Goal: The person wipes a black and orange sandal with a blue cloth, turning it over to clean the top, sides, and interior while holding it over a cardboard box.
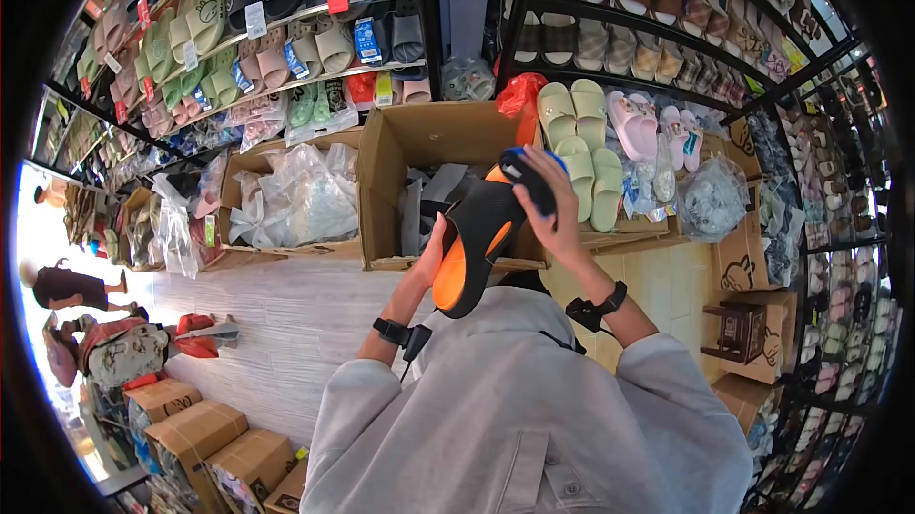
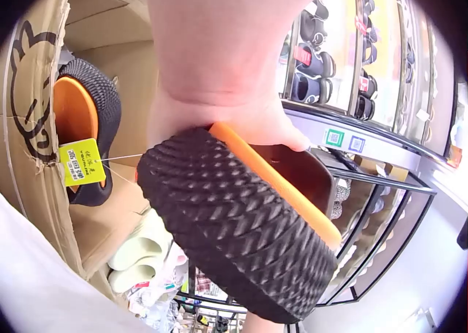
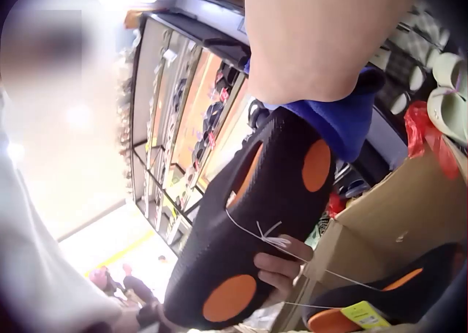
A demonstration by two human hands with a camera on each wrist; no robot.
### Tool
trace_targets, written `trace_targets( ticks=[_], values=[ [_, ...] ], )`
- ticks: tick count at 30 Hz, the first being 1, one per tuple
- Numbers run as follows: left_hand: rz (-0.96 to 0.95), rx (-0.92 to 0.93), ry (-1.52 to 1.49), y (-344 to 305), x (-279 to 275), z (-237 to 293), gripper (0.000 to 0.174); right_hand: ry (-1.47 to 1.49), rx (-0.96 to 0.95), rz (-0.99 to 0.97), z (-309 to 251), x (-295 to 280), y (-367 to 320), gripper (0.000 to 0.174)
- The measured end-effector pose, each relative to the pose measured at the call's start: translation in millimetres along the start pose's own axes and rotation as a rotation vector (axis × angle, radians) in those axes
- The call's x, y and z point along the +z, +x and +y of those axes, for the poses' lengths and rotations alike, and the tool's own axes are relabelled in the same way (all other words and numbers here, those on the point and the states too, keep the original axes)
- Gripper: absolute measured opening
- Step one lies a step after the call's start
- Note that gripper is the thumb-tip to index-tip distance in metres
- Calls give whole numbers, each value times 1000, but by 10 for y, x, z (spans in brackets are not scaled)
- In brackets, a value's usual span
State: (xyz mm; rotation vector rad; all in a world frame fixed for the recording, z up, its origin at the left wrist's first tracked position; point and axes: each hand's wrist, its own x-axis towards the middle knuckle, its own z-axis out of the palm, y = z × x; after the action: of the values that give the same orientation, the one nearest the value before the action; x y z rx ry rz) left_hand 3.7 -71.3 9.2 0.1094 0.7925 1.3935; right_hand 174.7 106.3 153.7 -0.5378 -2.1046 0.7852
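So the person is holding a black-and-orange slipper (image 1: 486, 219) up over an open cardboard box (image 1: 448, 133), with both hands working on it. The left hand (image 1: 431, 252) is gripping the heel end, fingers curling round the edge. The right hand (image 1: 551, 185) is up at the other end, fingers bent and clutching something blue (image 3: 333, 124) — looks like cloth, and it's pressing against the slipper.

A second slipper (image 2: 106, 102) is lying down in the box, also black and orange, with a yellow-green tag (image 2: 82, 163) hanging by it. A thin white string (image 3: 272, 238) is running from the held one towards it.

Pale green slippers (image 1: 572, 150) are sitting just right of the box — and clear plastic bags (image 1: 305, 185) are filling another box on the left.
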Motion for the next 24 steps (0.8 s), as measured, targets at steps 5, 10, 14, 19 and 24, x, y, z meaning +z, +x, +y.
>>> trace_targets(
  ticks=[5, 10, 14, 19, 24],
  values=[
    [-54, 36, 14, -12, 70, 70, 93, -166, -293, -185, -53, 11, -134, 52],
    [-55, 8, 14, -60, 87, 76, 92, 94, 60, -61, 158, 3, 32, 52],
    [-20, 37, -13, -24, 117, 46, 93, -218, -167, -78, -85, 24, 19, 50],
    [-53, 38, -5, -60, 43, 47, 92, -145, -240, -156, -21, 7, -51, 53],
    [-32, 40, -14, -133, 96, 45, 91, 263, 263, -41, 157, 66, 33, 43]
  ],
)
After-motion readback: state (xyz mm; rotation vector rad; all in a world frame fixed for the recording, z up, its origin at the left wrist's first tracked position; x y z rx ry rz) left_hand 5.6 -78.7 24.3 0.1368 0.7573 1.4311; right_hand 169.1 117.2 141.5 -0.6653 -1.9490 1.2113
